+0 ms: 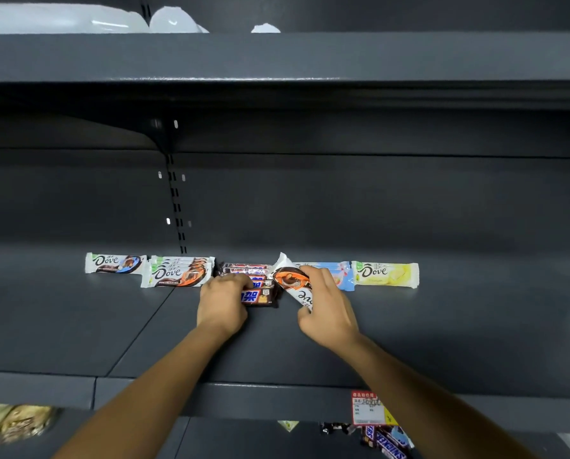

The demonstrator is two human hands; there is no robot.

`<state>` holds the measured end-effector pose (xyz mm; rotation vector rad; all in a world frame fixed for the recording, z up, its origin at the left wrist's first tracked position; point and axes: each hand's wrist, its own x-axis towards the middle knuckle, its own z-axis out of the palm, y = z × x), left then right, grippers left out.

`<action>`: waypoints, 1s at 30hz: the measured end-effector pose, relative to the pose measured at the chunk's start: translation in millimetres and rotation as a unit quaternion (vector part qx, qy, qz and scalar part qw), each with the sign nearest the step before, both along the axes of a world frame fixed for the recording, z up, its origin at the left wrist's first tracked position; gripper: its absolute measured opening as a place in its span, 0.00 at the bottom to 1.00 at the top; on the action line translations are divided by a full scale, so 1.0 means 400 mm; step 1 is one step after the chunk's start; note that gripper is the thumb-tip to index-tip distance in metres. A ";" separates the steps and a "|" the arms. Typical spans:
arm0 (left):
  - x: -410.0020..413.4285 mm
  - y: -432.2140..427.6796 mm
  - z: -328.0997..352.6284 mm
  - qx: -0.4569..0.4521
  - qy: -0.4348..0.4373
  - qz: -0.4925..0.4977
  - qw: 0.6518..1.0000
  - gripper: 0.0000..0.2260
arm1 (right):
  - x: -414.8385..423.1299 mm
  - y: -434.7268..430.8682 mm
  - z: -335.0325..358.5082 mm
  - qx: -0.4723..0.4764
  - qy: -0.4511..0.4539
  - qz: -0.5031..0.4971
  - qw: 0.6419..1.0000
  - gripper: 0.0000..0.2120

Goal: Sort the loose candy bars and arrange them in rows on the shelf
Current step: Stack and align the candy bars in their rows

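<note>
Now, left grip clamped on Snickers bar, right grip clamped on Dove bar — logo inverted

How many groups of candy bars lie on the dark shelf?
5, left to right: one white-blue Dove bar, stacked white-orange Dove bars, brown Snickers bars at the left hand, pale blue bars partly behind the right hand, which holds a loose bar, one yellow Dove bar.
</note>
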<state>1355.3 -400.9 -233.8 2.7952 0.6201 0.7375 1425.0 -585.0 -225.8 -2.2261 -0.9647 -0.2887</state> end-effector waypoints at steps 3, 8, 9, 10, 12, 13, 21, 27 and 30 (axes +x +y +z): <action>0.016 0.003 -0.012 -0.012 0.003 0.012 1.000 0.23 | 0.012 0.033 -0.005 0.003 0.009 -0.011 1.000 0.31; 0.037 0.003 -0.024 -0.073 -0.013 0.035 0.997 0.23 | 0.033 0.086 -0.013 0.022 0.006 -0.030 0.999 0.31; 0.038 0.003 -0.028 -0.081 -0.023 0.032 0.996 0.23 | 0.036 0.093 -0.016 0.023 0.005 -0.030 0.999 0.31; 0.037 0.005 -0.032 -0.087 -0.032 0.029 0.995 0.23 | 0.040 0.101 -0.019 0.020 0.004 -0.031 0.999 0.31; 0.035 0.010 -0.036 -0.101 -0.040 0.023 0.994 0.22 | 0.047 0.112 -0.020 0.010 0.001 -0.032 0.999 0.31; 0.035 0.012 -0.037 -0.113 -0.042 0.021 0.993 0.23 | 0.050 0.117 -0.020 0.009 -0.001 -0.031 0.999 0.30; 0.044 0.028 -0.042 -0.182 -0.065 0.013 0.981 0.19 | 0.067 0.139 -0.036 0.022 -0.012 -0.026 0.999 0.31; 0.045 0.022 -0.040 -0.147 -0.057 0.022 0.987 0.18 | 0.078 0.137 -0.045 0.021 -0.015 -0.027 0.999 0.32; 0.042 0.016 -0.038 -0.124 -0.047 0.030 0.991 0.19 | 0.077 0.138 -0.048 0.021 -0.007 -0.018 1.000 0.32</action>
